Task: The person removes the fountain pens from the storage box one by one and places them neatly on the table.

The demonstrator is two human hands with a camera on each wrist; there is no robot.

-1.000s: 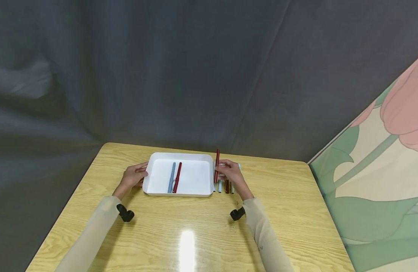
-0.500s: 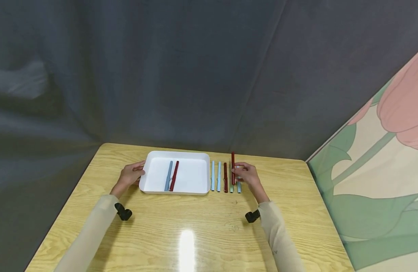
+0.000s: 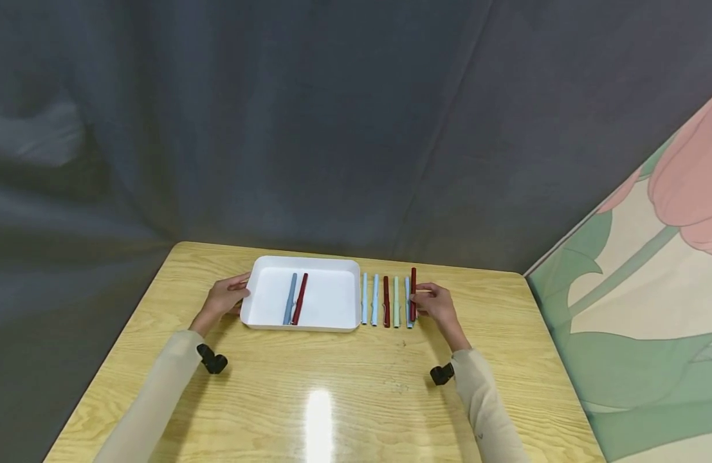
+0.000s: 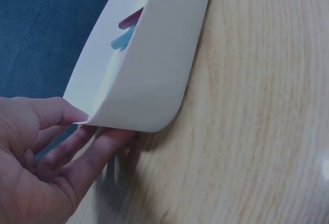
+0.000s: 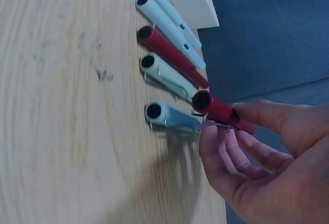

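Head view, with 12 o'clock pointing away from the person: a dark curtain point(image 3: 309, 128) spans the background, a wooden table point(image 3: 263, 399) the foreground, and a floral panel point(image 3: 645, 283) stands at 3 o'clock. The white tray point(image 3: 332, 296) lies towards the table's 11 o'clock edge. The left hand point(image 3: 224, 299), at the tray's 9 o'clock end, grips its rim. The right hand point(image 3: 437, 304) grasps a slim red pen point(image 3: 413, 288), which lies at 10 o'clock from the middle of that hand. From there towards 9 o'clock, a row of five runs to the tray: a blue pen point(image 3: 408, 308), a pale green pen point(image 3: 397, 302), a dark red pen point(image 3: 386, 302) and two pale blue pens point(image 3: 375, 301). Inside the tray, a grey-blue pen point(image 3: 289, 299) and a crimson pen point(image 3: 300, 299) lie side by side, inclined towards 1 o'clock. The left-wrist view shows the thumb at the rim and fingers beneath it; only the tips of the tray's pens appear. The right-wrist view adds the grasped pen's black end point(image 5: 202, 100) and wire clip point(image 5: 218, 125).
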